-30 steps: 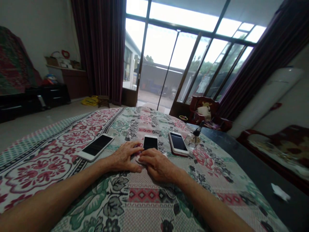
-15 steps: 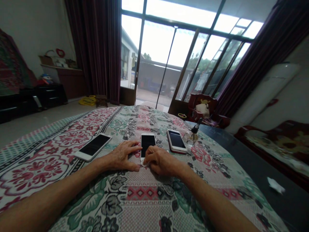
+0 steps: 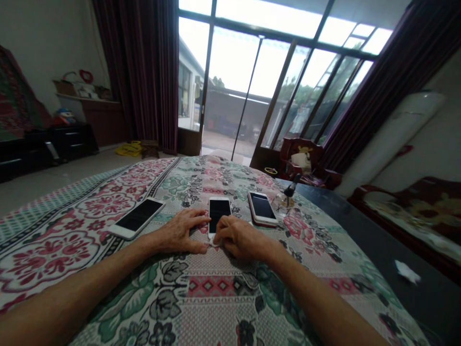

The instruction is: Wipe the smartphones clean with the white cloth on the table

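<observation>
A white smartphone [image 3: 219, 214] with a dark screen lies flat on the patterned tablecloth [image 3: 212, 262] in front of me. My left hand [image 3: 182, 231] rests on its left side, fingers apart, with the fingertips at the phone's edge. Closed in a pinch, my right hand [image 3: 242, 236] is over the phone's lower end. A small white tissue-like wad [image 3: 215, 241] shows under its fingertips, mostly hidden. Beyond my left hand lies a second white phone [image 3: 139, 219], tilted on the cloth. A third phone [image 3: 262, 209], with a reddish edge underneath, lies to the right.
Just right of the third phone stands a clear glass container [image 3: 284, 202] with a black-handled brush [image 3: 291, 186]. A dark surface [image 3: 363, 230] runs along the table's right side, with a crumpled white tissue [image 3: 406, 272] on it. A wooden chair [image 3: 302, 158] stands behind.
The view has shifted slightly. My right hand stays at the phone's lower end with only a very small movement; my left hand keeps its place. The phones have not moved on the cloth.
</observation>
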Demonstrator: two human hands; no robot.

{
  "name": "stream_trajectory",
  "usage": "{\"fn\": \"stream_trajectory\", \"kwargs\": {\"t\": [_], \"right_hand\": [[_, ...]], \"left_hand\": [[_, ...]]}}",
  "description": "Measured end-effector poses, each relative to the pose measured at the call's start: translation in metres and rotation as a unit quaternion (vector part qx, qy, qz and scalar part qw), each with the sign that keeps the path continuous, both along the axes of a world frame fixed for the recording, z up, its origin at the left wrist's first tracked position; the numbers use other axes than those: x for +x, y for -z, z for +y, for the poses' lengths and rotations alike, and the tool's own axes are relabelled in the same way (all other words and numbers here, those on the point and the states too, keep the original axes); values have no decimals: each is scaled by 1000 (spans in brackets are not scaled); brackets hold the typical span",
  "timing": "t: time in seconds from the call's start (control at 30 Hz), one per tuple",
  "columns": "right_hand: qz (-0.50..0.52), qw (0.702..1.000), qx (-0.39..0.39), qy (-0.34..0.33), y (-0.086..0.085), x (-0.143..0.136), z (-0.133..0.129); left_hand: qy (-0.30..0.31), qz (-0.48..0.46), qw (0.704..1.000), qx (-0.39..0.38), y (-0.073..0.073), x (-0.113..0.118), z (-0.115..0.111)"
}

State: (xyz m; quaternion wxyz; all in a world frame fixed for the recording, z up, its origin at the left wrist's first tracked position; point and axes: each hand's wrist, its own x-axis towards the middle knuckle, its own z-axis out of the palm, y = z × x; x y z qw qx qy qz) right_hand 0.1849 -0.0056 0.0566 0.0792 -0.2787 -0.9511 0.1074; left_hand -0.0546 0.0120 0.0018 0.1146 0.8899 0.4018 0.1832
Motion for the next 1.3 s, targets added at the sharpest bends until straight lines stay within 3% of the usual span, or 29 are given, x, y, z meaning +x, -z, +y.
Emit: {"fn": "stream_trajectory", "kwargs": {"t": [0.2,0.33,0.63,0.9,1.1,1.3], "right_hand": [[-41,999,-26,23,-15,22,11],[-39,997,-31,55,-17,29,13],[11,999,-37,36,-3,15,7],[5,997,-48,58,-8,6,-4],[-28,993,-55,101,-16,18,2],[20,994,-27,104,-14,17,5]], "left_hand": [[1,5,1000,-1,-5,1,-2],[-3,-3,1000,1,-7,3,-5],[-61,-73,995,43,0,13,-6],[-44,-117,991,47,5,9,2],[-45,-110,992,34,7,8,3],[-39,-118,992,33,5,9,2]]}}
